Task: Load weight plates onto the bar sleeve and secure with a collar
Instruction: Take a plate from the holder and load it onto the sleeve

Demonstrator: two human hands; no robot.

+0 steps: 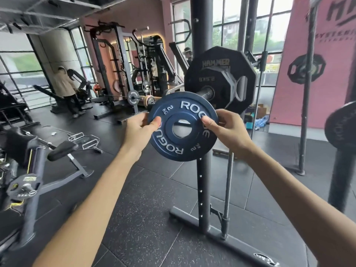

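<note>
While gripping small round blue rubber plate (173,151) at opposite edges with left hand (140,130) and right hand (227,130), fingers curled, holding it just before steel bar sleeve (207,92) end, not yet on. Already loaded: big black angular plate (212,74). Remaining: sliding on, then collar, not visible.

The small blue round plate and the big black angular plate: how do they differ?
The small blue round plate has a curved rim; the big black angular plate has flat edges. The left hand and right hand hold the blue plate off the steel bar sleeve; the black plate sits on it. Both carry lettering.
</note>
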